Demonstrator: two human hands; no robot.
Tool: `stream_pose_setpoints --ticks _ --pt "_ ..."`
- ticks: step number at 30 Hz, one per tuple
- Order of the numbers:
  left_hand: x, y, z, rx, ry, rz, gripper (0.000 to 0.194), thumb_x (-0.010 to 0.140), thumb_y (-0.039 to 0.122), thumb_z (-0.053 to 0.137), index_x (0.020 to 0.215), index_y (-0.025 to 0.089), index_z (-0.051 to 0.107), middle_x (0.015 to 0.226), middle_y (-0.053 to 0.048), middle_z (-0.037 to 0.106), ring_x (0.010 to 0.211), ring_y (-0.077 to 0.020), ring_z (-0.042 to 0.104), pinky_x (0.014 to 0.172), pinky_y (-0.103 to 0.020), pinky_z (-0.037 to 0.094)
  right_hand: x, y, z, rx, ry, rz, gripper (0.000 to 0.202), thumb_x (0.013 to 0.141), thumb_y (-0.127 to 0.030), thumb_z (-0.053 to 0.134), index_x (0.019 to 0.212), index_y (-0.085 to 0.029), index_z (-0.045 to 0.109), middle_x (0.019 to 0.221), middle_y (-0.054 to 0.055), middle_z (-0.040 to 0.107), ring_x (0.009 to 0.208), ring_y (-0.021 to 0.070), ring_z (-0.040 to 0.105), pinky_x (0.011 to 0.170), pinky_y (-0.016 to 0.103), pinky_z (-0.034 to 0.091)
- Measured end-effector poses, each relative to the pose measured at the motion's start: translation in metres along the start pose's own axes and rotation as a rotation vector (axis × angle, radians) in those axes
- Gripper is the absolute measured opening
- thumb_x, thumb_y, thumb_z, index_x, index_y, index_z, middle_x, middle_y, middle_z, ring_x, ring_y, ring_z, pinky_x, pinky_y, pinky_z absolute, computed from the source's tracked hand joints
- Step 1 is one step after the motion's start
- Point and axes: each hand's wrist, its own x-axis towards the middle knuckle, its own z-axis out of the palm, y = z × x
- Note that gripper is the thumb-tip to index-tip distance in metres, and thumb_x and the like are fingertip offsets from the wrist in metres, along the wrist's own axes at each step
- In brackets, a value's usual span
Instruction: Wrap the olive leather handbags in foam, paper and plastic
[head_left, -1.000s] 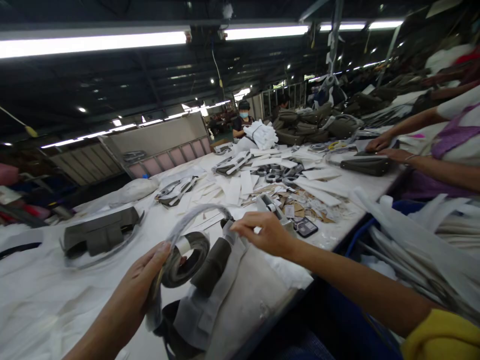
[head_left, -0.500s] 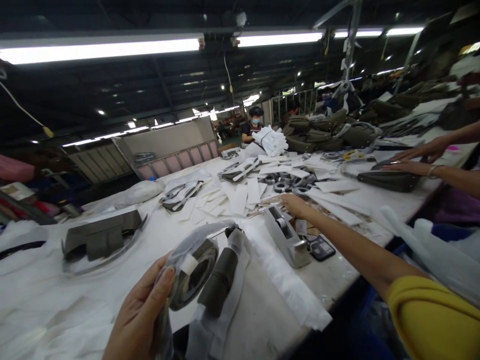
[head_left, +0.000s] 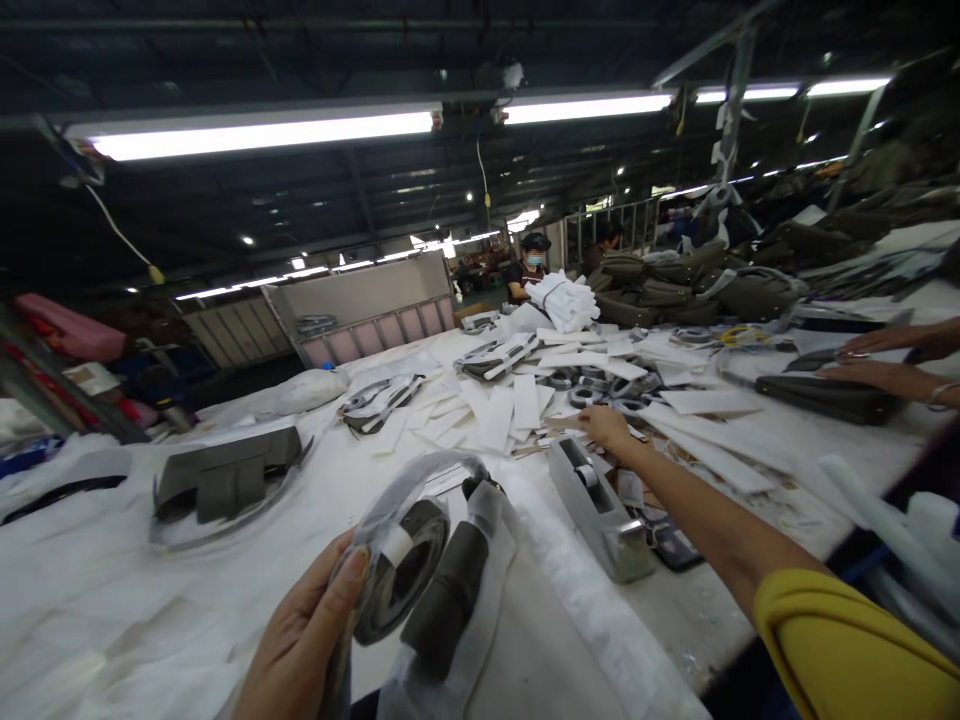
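Observation:
My left hand (head_left: 311, 625) is closed around a rolled dark olive strap (head_left: 409, 580) in clear wrapping, with a white band round the coil. Beside the coil, partly inside the same pale wrapping, is a dark olive rolled piece (head_left: 450, 590). My right hand (head_left: 606, 430) reaches across the table, past a grey tape dispenser (head_left: 600, 515), to a heap of white strips (head_left: 499, 418) and small brown card pieces. Its fingers are curled at the brown pieces; what they pinch is too small to make out.
A dark olive bag (head_left: 229, 475) lies on the left of the table (head_left: 375, 480). Wrapped bundles (head_left: 381, 402) and grey rings lie around the strips. At right, a co-worker's hands (head_left: 862, 375) rest on another bag (head_left: 829, 398). Piled bags (head_left: 660, 280) stand behind.
The view has shifted, so the scene sits farther right and slightly lower. My left hand still holds the strap; my right hand stays at the heap.

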Motion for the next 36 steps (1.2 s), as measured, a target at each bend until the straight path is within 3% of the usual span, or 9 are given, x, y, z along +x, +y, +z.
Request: stream_pose_setpoints --ticks 6,10,14,17,19,21,29,33,36 --pt "0.002 -0.003 -0.002 -0.040 -0.093 0.005 0.056 0.070 0.055 0.079 0.115 0.023 0.067 0.091 -0.002 0.074 0.094 -0.0235 0.069 0.081 -0.027 0.058 -0.023 -0.007 -0.032 0.343 0.106 0.055 0.012 0.090 -0.022 0.060 0.093 -0.013 0.067 0.116 0.014 0.066 0.112 0.0242 0.059 0.099 0.043 0.045" --pt "0.003 -0.001 -0.004 -0.034 -0.171 0.078 0.046 0.078 0.051 0.074 0.115 0.024 0.066 0.089 -0.001 0.073 0.089 -0.0207 0.068 0.079 -0.025 0.055 -0.064 -0.035 -0.056 0.651 0.058 0.014 0.026 0.095 -0.025 0.047 0.114 -0.013 0.060 0.099 0.013 0.074 0.088 0.0206 0.069 0.083 0.036 0.054" --pt "0.002 0.003 -0.004 -0.041 -0.194 0.133 0.040 0.082 0.050 0.070 0.111 0.023 0.067 0.097 -0.002 0.073 0.091 -0.0188 0.066 0.081 -0.025 0.053 -0.140 -0.084 -0.079 1.100 -0.135 -0.103 0.049 0.089 -0.043 0.061 0.130 -0.018 0.054 0.102 0.009 0.073 0.083 0.0189 0.071 0.081 0.036 0.056" --pt "0.001 0.005 -0.002 -0.036 -0.219 0.164 0.038 0.083 0.051 0.068 0.109 0.023 0.068 0.098 -0.002 0.073 0.090 -0.0173 0.067 0.085 -0.025 0.052 -0.203 -0.127 -0.098 1.337 -0.367 -0.139 0.038 0.083 -0.049 0.070 0.103 -0.017 0.070 0.087 0.007 0.072 0.076 0.0181 0.069 0.079 0.034 0.055" --pt "-0.001 0.006 -0.001 -0.028 -0.245 0.189 0.037 0.084 0.050 0.067 0.109 0.023 0.068 0.099 -0.002 0.072 0.091 -0.0166 0.066 0.088 -0.025 0.051 -0.236 -0.153 -0.108 1.337 -0.447 -0.166 0.036 0.083 -0.052 0.068 0.085 -0.016 0.072 0.078 0.006 0.071 0.071 0.0177 0.067 0.077 0.034 0.053" --pt "-0.004 0.006 0.000 -0.016 -0.261 0.218 0.035 0.085 0.048 0.066 0.109 0.023 0.068 0.099 -0.001 0.072 0.094 -0.0160 0.066 0.089 -0.024 0.050 -0.257 -0.176 -0.114 1.352 -0.483 -0.146 0.038 0.082 -0.054 0.068 0.081 -0.016 0.072 0.076 0.006 0.071 0.070 0.0178 0.067 0.077 0.034 0.052" --pt "-0.020 0.013 0.003 0.146 -0.340 0.334 0.039 0.091 0.044 0.060 0.122 0.021 0.065 0.112 -0.003 0.069 0.111 -0.0204 0.060 0.095 -0.027 0.046 -0.267 -0.226 -0.108 1.529 -0.582 -0.109 0.041 0.078 -0.054 0.073 0.092 -0.015 0.072 0.081 0.007 0.074 0.074 0.0191 0.069 0.079 0.036 0.053" --pt "-0.024 0.015 0.002 0.225 -0.366 0.375 0.036 0.092 0.042 0.058 0.121 0.022 0.066 0.115 -0.003 0.069 0.110 -0.0198 0.060 0.096 -0.026 0.045 -0.263 -0.241 -0.109 1.671 -0.615 -0.094 0.037 0.077 -0.048 0.077 0.096 -0.017 0.074 0.094 0.006 0.073 0.087 0.0159 0.066 0.083 0.030 0.050" --pt "-0.023 0.014 -0.001 0.265 -0.370 0.396 0.033 0.092 0.040 0.058 0.119 0.024 0.068 0.115 -0.002 0.069 0.110 -0.0192 0.061 0.096 -0.026 0.046 -0.261 -0.246 -0.113 1.750 -0.660 -0.057 0.029 0.073 -0.040 0.082 0.089 -0.017 0.076 0.088 0.002 0.070 0.080 0.0105 0.060 0.080 0.024 0.048"
